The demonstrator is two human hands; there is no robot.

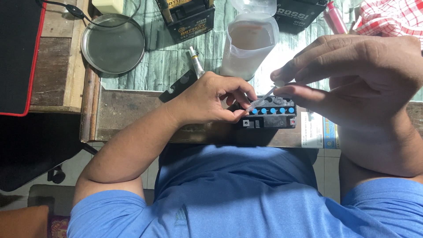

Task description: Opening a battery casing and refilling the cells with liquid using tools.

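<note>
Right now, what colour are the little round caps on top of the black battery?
Blue. The caps sit in a row on the battery, shown in the head view.

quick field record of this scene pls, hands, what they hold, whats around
left hand: rests on the small black battery, fingertips at the tip of the dropper
right hand: pinches the top of the thin clear dropper, angled down toward the battery
battery top: row of blue caps, some holes open
behind battery: translucent plastic jug with cloudy liquid
far left: round metal dish
surface: worn wooden bench
</note>
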